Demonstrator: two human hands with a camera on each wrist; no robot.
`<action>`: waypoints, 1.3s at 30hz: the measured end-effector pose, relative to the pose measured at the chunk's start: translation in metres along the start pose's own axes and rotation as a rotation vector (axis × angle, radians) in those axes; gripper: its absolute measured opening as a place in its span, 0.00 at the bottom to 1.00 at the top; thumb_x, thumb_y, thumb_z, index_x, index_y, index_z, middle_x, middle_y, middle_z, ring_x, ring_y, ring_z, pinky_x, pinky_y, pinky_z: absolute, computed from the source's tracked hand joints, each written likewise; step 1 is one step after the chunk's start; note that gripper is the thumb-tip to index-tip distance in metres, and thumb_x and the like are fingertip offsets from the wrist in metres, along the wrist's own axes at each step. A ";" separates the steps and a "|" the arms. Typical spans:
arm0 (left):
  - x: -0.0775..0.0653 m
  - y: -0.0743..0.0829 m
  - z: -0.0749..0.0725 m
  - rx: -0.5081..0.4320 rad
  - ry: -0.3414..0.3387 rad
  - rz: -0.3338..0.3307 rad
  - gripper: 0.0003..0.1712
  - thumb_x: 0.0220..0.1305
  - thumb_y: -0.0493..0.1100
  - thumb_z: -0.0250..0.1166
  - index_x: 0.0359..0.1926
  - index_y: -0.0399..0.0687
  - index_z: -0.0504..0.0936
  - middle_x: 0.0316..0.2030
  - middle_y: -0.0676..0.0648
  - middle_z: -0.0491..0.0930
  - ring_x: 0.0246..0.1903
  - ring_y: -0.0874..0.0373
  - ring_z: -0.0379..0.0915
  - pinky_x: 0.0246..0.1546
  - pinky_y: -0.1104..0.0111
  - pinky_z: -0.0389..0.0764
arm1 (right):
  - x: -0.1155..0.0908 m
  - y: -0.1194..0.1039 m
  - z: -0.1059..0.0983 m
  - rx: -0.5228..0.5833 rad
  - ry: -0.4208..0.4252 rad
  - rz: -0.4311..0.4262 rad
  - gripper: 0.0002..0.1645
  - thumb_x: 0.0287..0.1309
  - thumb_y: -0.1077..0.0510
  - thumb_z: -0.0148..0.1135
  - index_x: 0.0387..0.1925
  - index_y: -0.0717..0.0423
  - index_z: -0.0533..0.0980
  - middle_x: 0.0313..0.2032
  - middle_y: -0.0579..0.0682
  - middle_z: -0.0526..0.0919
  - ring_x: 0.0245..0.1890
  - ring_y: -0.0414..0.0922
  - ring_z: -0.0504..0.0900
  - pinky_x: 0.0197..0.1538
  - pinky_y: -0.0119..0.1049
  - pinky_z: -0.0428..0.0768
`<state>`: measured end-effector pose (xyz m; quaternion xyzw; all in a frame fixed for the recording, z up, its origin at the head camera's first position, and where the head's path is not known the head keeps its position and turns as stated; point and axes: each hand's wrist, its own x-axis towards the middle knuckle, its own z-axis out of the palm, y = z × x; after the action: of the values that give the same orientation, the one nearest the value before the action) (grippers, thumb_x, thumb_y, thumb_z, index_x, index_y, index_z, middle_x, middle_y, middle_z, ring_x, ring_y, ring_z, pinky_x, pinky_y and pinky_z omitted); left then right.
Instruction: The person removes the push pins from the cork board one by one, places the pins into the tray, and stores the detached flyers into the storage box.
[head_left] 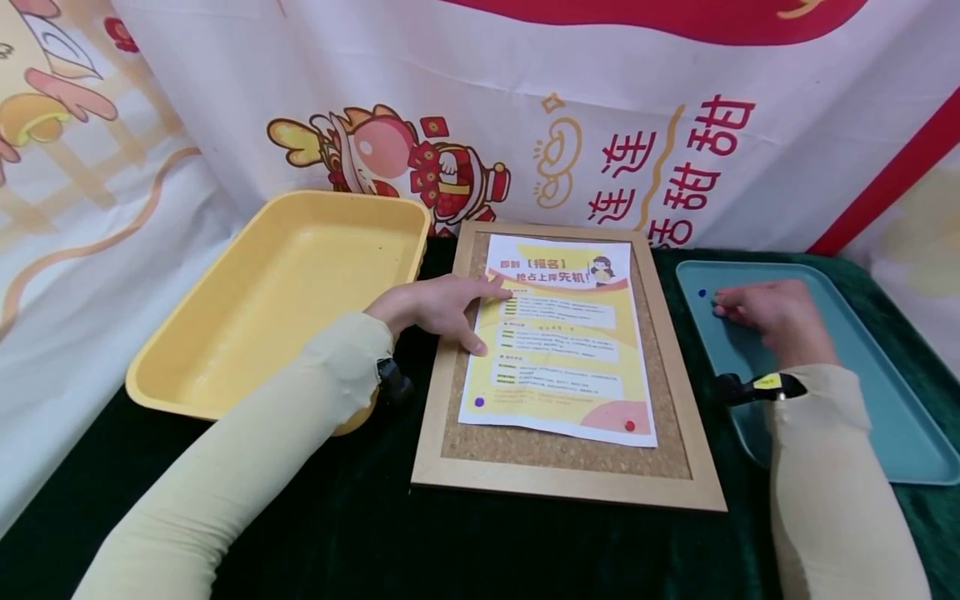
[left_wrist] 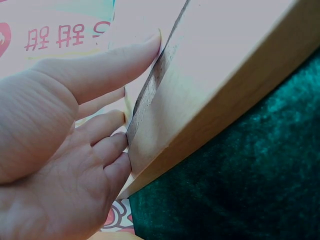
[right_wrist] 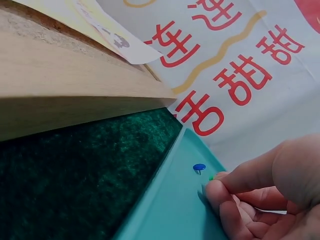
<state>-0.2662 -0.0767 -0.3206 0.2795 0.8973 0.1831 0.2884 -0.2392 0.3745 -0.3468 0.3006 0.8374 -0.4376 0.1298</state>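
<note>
A printed yellow and white sheet [head_left: 558, 392] lies on a wood-framed cork board [head_left: 495, 442]. A purple thumbtack [head_left: 479, 402] sits at its lower left corner, a red thumbtack [head_left: 630, 426] at its lower right. My left hand [head_left: 450, 307] rests on the sheet's left edge and the frame, fingers spread and extended. Over the blue-green tray [head_left: 885, 400], my right hand [head_left: 776, 317] pinches a green thumbtack [right_wrist: 214, 177] between thumb and forefinger; only a bit of green shows. A blue thumbtack [right_wrist: 199, 167] stands on the tray just beyond the fingertips.
To the left of the board is a yellow plastic basin [head_left: 300, 275], behind the left forearm. Everything rests on a dark green velvet cloth [head_left: 360, 533]. A printed white curtain [head_left: 480, 92] hangs right behind the board.
</note>
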 end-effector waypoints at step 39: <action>-0.002 0.000 0.001 -0.013 0.001 0.004 0.54 0.65 0.47 0.77 0.85 0.62 0.57 0.87 0.52 0.45 0.75 0.51 0.56 0.82 0.53 0.54 | 0.003 0.000 -0.004 -0.027 -0.060 -0.088 0.31 0.76 0.42 0.60 0.69 0.56 0.75 0.30 0.37 0.86 0.49 0.49 0.79 0.55 0.42 0.74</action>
<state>-0.2645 -0.0775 -0.3204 0.2792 0.8958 0.1893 0.2894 -0.2415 0.3786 -0.3464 0.2484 0.8515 -0.4403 0.1392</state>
